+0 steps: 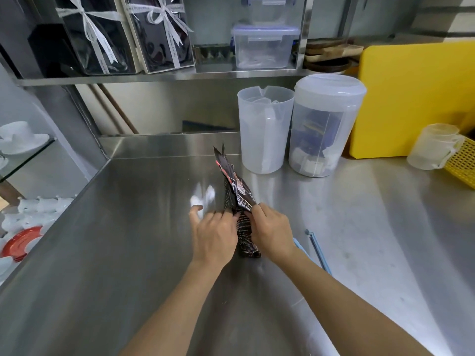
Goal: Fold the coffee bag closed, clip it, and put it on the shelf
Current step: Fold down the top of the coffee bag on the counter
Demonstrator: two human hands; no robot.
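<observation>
A dark coffee bag (239, 196) with red and white print stands on edge on the steel counter (128, 227), its open top pointing away from me. My left hand (214, 233) presses the bag's left side with fingers spread. My right hand (272, 231) pinches the bag's right side near its middle. A light blue bag clip (317, 249) lies open on the counter just right of my right wrist, partly hidden by the forearm. The steel shelf (154, 78) runs above the counter's back.
Two translucent plastic jugs (264, 129) (326, 124) stand behind the bag. A yellow cutting board (416, 98) leans at the right with a yellow basket (462, 165) and a small jug (434, 147). The shelf holds ribboned gift boxes (102, 34) and lidded plastic boxes (264, 47). Cups and plates (23, 140) are at the left.
</observation>
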